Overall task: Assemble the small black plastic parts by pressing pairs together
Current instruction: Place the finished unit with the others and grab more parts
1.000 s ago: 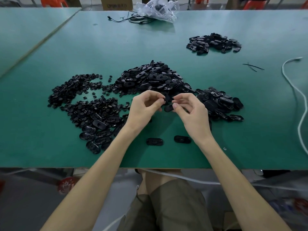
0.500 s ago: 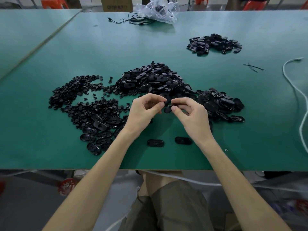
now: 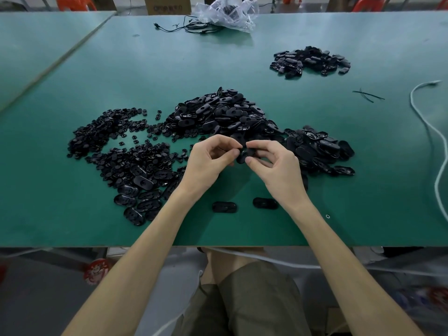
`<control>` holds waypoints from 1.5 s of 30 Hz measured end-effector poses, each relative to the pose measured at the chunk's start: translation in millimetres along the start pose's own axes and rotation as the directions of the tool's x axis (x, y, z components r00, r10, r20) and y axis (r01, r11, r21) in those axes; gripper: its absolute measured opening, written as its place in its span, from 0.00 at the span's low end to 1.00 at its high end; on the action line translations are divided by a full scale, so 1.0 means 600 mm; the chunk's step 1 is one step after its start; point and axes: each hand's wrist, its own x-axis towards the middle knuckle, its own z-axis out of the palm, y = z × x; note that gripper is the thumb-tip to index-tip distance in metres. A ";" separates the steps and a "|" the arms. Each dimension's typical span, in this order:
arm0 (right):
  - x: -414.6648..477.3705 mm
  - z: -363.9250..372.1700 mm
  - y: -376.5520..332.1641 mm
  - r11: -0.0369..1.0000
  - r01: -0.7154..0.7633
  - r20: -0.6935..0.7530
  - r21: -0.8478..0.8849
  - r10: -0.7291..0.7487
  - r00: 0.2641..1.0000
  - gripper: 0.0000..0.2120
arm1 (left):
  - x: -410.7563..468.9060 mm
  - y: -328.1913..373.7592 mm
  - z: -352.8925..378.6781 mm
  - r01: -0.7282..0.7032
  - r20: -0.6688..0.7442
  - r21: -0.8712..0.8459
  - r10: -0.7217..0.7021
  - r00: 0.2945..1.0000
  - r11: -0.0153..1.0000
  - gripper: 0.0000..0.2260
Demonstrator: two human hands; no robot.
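— Fingertips have closed in since a second ago. The gap between the two forefingers is gone, and they now meet over the black part (image 3: 243,155).

— So a pair is being pressed?

— I judge so. The part itself has hardly shifted. It hangs just above the table (image 3: 242,64), between the two hands, with the big pile (image 3: 218,117) at its twelve o'clock. The fingers hide the seam, so I cannot tell whether the halves are seated yet.

— And the fingers?

— The left hand (image 3: 208,163) pinches the part from nine o'clock, thumb and forefinger curled onto it. Its other fingers are bent loosely and hold nothing. The right hand (image 3: 278,168) pinches from three o'clock, with its thumb (image 3: 249,161) on the near side and its forefinger over the top. Neither hand is slack.

— What lies around it?

— Two loose ovals (image 3: 224,206) lie flat at six o'clock, near the table's front edge. A spread of small pieces (image 3: 109,141) lies at nine o'clock, and more ovals trail off at three. A separate far heap (image 3: 311,60) sits at one o'clock, well apart, and is probably the finished ones. With so many parts unpaired, the task is far from done.
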 end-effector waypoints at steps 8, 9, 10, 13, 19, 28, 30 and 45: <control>0.000 0.000 0.000 0.999 0.021 0.013 0.034 -0.022 1.000 0.15 | 0.001 0.000 0.001 -0.012 -0.004 0.002 0.012 1.000 1.000 0.04; 0.000 0.000 0.000 0.999 0.025 0.012 0.028 -0.025 1.000 0.15 | 0.001 0.000 0.001 -0.013 -0.005 0.003 0.013 1.000 1.000 0.04; 0.001 0.000 0.000 0.999 0.030 0.009 0.016 -0.030 1.000 0.15 | 0.001 0.000 0.001 -0.013 -0.006 0.006 0.013 1.000 1.000 0.04; 0.002 0.000 0.002 0.999 0.034 -0.008 -0.016 -0.034 0.999 0.14 | 0.000 0.001 0.002 -0.007 -0.011 0.014 0.007 1.000 1.000 0.04; 0.004 0.001 0.003 1.000 0.020 -0.029 -0.001 -0.020 0.999 0.13 | 0.000 0.001 0.000 -0.001 0.020 0.069 0.000 1.000 0.998 0.04; 0.008 0.003 0.010 0.999 0.000 -0.047 0.047 0.002 0.999 0.12 | 0.000 0.003 0.003 -0.022 0.050 0.176 0.013 0.999 0.984 0.03; 0.009 0.002 0.011 0.999 0.002 -0.019 0.051 -0.001 1.000 0.13 | 0.000 0.003 0.004 -0.023 0.042 0.182 0.015 0.999 0.983 0.03; 0.010 0.003 0.013 0.996 0.023 0.011 0.081 -0.024 1.000 0.11 | -0.002 0.007 0.003 0.015 -0.071 0.148 -0.005 0.997 0.989 0.03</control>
